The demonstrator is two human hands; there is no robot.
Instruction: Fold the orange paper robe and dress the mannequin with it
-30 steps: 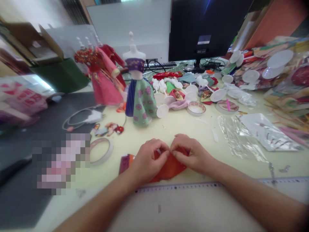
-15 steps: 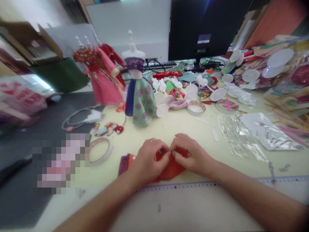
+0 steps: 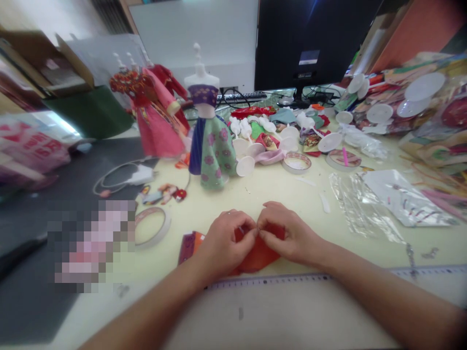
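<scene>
Pinching orange cloth (image 3: 257, 258), both hands (image 3: 230, 237) (image 3: 287, 231); lettering (image 3: 43, 144) on pink bag (image 3: 60, 158) blurred.

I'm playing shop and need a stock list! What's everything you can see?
cloth: at least 1, orange and purple, front centre
ruler: 1, white, nearer than cloth
tape rolls: 3, pale, left and right
green dress: 1, purple-topped, middle
other dresses: several, red and pink, back left
charger: 1, white, left
piles: 2, mixed colours, back and right
monitor: 1, black, back
packet: 1, whitish, right
chain: 1, silvery, front right
box: 1, brown, back left
table: 1, pale yellow, underneath
left hand: 1, bare, pinching cloth
right hand: 1, bare, pinching cloth
</scene>
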